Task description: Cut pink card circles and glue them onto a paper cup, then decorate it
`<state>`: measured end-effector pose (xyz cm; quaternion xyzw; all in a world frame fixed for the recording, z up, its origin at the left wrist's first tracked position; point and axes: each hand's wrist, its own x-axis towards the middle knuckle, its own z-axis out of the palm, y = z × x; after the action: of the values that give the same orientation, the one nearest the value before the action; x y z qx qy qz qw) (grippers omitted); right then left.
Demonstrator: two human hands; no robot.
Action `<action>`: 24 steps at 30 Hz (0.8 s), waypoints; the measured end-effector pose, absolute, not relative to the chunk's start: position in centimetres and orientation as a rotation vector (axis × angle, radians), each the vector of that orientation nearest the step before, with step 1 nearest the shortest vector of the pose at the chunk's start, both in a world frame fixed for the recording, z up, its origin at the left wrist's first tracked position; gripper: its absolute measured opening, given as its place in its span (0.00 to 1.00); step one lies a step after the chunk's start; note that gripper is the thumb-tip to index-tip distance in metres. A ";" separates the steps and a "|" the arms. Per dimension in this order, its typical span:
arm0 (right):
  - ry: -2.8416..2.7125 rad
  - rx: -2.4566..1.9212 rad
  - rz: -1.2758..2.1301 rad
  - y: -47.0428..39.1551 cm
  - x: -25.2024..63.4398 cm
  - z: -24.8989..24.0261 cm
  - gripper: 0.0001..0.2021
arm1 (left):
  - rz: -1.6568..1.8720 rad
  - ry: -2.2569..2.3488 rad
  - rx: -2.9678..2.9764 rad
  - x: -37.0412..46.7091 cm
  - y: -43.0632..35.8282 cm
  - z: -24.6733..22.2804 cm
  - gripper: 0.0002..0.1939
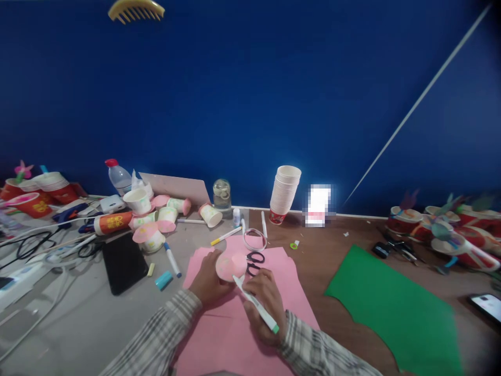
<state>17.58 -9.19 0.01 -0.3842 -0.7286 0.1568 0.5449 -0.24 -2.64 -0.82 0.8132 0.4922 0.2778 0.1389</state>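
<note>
My left hand (207,281) is closed around a paper cup topped with pink paper (227,267); most of the cup is hidden under the paper and fingers. A white marker with a green end (261,310) is gripped in my right hand (270,300), its tip at the lower edge of the pink top. Both hands rest over stacked pink paper sheets (219,344). Black scissors handles (256,257) show just beyond my right hand. Behind them lies a clear ring, perhaps a tape roll (245,241), beside a yellow-ended marker (226,236).
Several pink-trimmed paper cups (151,241), a black tablet-like slab (124,263) and cables crowd the left. A tall cup stack (285,193) and a glass jar (222,196) stand by the blue wall. Green paper (395,308) and decorated red cups (405,222) lie right.
</note>
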 end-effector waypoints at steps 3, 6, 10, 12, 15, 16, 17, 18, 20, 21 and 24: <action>-1.739 -0.902 0.355 -9.3 17.8 0.2 0.19 | 0.794 1.432 2.365 -0.3 -2.6 -0.9 0.16; -1.765 -0.873 0.329 -9.3 17.9 0.6 0.21 | 0.806 1.435 2.371 -0.3 -2.6 -0.9 0.15; -1.760 -0.880 0.279 -9.3 17.8 0.7 0.20 | 0.838 1.431 2.367 -0.2 -2.6 -0.8 0.14; -1.740 -0.896 0.276 -9.2 17.7 0.6 0.19 | 0.839 1.446 2.358 -0.2 -2.7 -0.7 0.14; -1.718 -0.917 0.275 -9.2 17.6 0.5 0.17 | 0.828 1.457 2.362 -0.1 -2.7 -0.6 0.14; -1.725 -0.914 0.269 -9.2 17.6 0.5 0.17 | 0.830 1.454 2.364 -0.1 -2.8 -0.6 0.14; -1.737 -0.906 0.262 -9.2 17.6 0.6 0.17 | 0.831 1.448 2.367 -0.1 -2.8 -0.6 0.14; -1.755 -0.891 0.252 -9.2 17.6 0.6 0.16 | 0.830 1.439 2.373 -0.1 -2.8 -0.6 0.14; -1.790 -0.854 0.221 -9.2 17.7 0.7 0.14 | 0.831 1.427 2.382 -0.2 -2.7 -0.7 0.15; -1.801 -0.838 0.202 -9.2 17.6 0.7 0.13 | 0.826 1.420 2.387 -0.2 -2.7 -0.7 0.14; -1.811 -0.811 0.156 -9.1 17.5 0.5 0.11 | 0.839 1.416 2.392 -0.3 -2.7 -0.9 0.16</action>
<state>17.50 -9.07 0.51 -0.3417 -0.7633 0.0657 0.5444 -0.27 -2.74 -0.92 0.8180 0.4843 0.2868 0.1185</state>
